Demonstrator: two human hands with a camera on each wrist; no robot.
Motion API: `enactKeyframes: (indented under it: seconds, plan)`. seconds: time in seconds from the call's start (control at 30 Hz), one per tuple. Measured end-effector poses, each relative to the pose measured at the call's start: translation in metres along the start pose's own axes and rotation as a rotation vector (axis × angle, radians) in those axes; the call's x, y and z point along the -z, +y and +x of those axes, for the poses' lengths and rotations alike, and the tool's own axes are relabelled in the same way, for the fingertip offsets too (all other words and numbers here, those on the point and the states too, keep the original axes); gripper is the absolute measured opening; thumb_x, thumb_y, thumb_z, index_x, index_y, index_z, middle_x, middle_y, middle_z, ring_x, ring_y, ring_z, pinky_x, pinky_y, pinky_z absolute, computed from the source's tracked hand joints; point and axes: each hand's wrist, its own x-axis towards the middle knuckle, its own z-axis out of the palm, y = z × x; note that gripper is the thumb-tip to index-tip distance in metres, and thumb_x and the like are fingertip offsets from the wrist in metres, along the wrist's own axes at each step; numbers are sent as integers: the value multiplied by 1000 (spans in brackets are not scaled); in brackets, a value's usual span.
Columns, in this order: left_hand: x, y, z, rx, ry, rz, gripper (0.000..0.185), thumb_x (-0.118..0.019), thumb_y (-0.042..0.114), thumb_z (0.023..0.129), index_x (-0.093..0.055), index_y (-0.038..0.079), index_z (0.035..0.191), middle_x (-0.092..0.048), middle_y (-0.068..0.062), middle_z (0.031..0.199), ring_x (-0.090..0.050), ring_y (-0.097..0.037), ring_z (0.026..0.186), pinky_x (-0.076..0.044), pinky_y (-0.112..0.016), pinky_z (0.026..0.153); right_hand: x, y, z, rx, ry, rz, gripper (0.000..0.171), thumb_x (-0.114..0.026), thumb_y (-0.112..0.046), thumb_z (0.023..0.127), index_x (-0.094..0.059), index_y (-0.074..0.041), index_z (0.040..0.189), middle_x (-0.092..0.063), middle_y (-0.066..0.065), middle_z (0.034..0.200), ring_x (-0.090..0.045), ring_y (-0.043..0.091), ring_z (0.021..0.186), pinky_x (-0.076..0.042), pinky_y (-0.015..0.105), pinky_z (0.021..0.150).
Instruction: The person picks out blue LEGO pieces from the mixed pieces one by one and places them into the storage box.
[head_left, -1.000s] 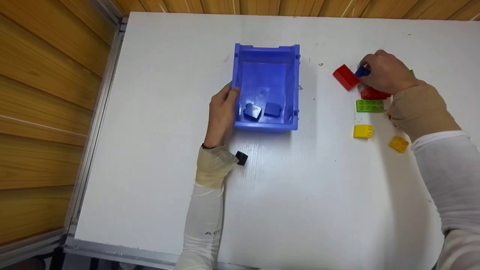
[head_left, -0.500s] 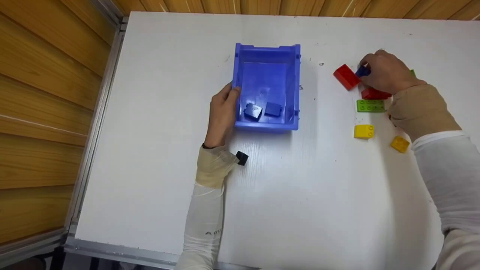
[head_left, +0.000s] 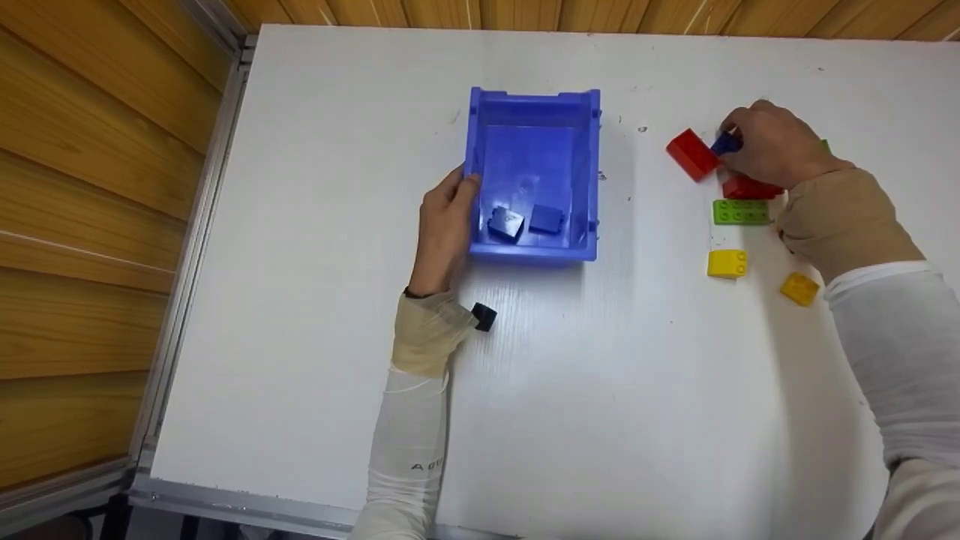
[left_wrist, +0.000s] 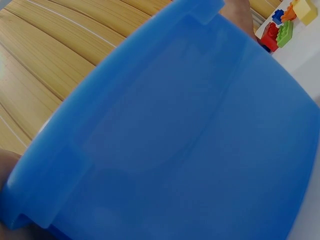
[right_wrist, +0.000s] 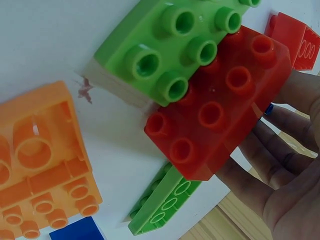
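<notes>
Brown wood panelling [head_left: 90, 225] stands at nine and twelve o'clock beyond the white counter [head_left: 300, 150]; a grey metal rail [head_left: 187, 266] runs along its nine o'clock edge.

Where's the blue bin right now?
Head view: the blue bin is upper centre, left hand gripping its left wall, a red block off to its right and the black block nearer the person.

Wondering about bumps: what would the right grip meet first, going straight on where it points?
Past the blue block it pinches, the right grip would probably meet the red block to its left, though depth is unclear.
</notes>
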Motion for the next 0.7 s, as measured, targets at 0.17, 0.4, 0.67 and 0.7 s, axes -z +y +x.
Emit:
enactKeyframes:
  seconds: [0.17,0.4,0.67,0.7]
  plan:
    - [0,1,-1,-6,-5,-8,44,-49,19,109,-63,1,146,-67,-19,132,-55,-17,109,-44,-31,96,1,1,0,5,7,-7,54,-68,-7,99,-46,16,143,-43,40,133,-47,61,119,-43,72,101]
    - [1,0,-1,-13,-6,-8,44,-48,20,109,-63,1,146,-67,-18,136,-57,-17,113,-45,-34,100,2,2,0,-9,-10,10,56,-68,-8,99,-45,16,145,-42,40,134,-46,60,119,-41,72,103]
    - [1,1,-1,-6,-6,-6,43,-49,20,109,-64,1,145,-68,-19,132,-56,-16,108,-44,-32,96,4,1,-1,-17,-10,22,58,-69,-8,99,-44,16,145,-42,40,135,-46,60,120,-41,72,104]
    - [1,1,-1,-2,-5,-6,44,-48,20,109,-64,1,145,-68,-19,131,-55,-16,107,-44,-32,96,4,2,-1,-18,-10,23,58,-69,-8,99,-44,16,145,-42,40,135,-45,60,120,-41,72,104]
